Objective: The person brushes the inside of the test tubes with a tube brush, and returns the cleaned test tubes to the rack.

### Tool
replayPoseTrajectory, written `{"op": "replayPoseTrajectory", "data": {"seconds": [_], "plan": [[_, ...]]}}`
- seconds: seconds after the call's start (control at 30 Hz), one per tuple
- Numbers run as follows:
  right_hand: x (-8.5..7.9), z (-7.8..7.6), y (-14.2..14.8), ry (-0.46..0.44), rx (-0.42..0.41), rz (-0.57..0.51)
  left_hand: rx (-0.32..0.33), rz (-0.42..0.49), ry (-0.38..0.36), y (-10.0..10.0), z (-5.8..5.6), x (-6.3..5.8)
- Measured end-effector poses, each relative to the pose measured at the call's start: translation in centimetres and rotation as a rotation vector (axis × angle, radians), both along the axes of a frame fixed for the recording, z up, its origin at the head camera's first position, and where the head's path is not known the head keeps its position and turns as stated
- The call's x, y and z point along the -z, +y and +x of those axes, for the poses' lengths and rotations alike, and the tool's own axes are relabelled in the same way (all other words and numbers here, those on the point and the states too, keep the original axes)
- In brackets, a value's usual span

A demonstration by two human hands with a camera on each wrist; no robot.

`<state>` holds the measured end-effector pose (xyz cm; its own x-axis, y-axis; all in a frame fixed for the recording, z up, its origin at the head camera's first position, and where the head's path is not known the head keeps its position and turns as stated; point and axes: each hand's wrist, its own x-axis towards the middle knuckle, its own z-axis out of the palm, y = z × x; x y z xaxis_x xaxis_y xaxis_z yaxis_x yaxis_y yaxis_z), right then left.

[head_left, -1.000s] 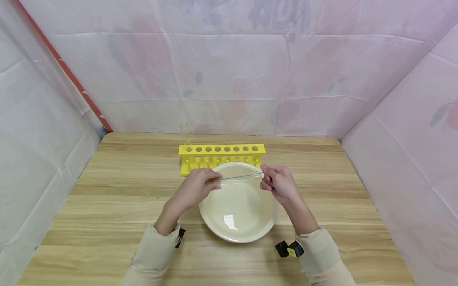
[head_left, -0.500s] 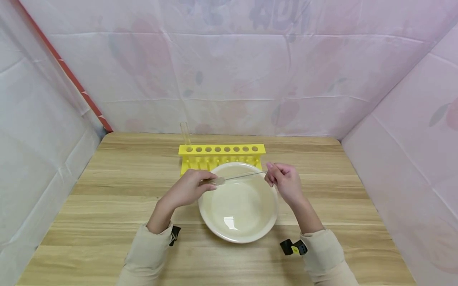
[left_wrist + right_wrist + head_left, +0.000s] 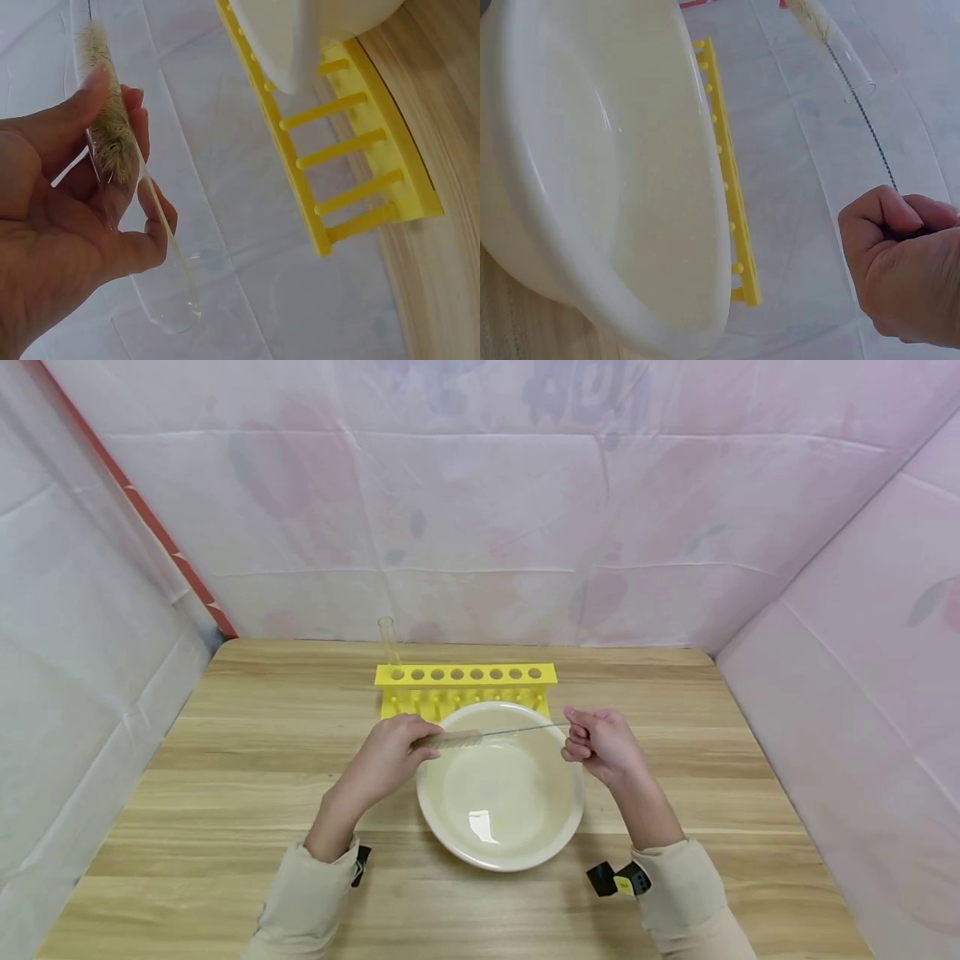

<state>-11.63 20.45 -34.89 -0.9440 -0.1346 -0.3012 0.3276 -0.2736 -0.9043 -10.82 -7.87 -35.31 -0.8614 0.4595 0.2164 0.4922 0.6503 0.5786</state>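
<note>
Over the cream basin [image 3: 498,865], my left hand [image 3: 375,767] grips a clear glass test tube [image 3: 165,300] between thumb and fingers. The tube's rounded end sticks out past my fingers in the left wrist view. Inside it lies the bristle head of a test tube brush [image 3: 116,150], partly behind my thumb. My right hand [image 3: 907,262] pinches the twisted wire handle [image 3: 871,127] of that brush, outside the tube's open mouth. Tube and brush run nearly level from hand to hand in the head view.
A yellow test tube rack [image 3: 467,675] stands behind the basin, which hides part of its base. Another clear test tube [image 3: 388,642] leans in its leftmost hole. Everything stands on a wooden table [image 3: 247,760], with a pale patterned cloth [image 3: 480,510] hung behind it.
My hands have moved slightly apart, the left going left and the right going right. The bristle head has slid rightward inside the tube and now shows beyond my left fingers.
</note>
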Motion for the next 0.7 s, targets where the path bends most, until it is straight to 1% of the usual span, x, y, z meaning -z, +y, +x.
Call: {"op": "replayPoseTrajectory", "data": {"seconds": [0.1, 0.17, 0.3, 0.5, 0.6, 0.7], "plan": [[0.0, 0.0, 0.1, -0.022, 0.003, -0.008, -0.007, -0.001, 0.017, 0.0, 0.0, 0.1], [0.1, 0.0, 0.3, 0.008, -0.004, 0.02, -0.007, 0.007, 0.007, -0.1, -0.1, 0.2], [0.3, 0.2, 0.7, 0.118, -0.018, 0.1, 0.009, 0.039, -0.039, -0.4, -0.2, 0.4], [0.9, 0.5, 1.4, 0.276, -0.011, 0.165, 0.074, 0.083, -0.113, -1.2, -0.3, 0.7], [1.3, 0.6, 1.5, 0.347, 0.006, 0.228, 0.1, 0.091, -0.125, -1.5, -0.3, 0.8], [1.6, 0.6, 1.7, 0.38, 0.026, 0.289, 0.101, 0.085, -0.112, -1.6, -0.3, 0.9]]}}
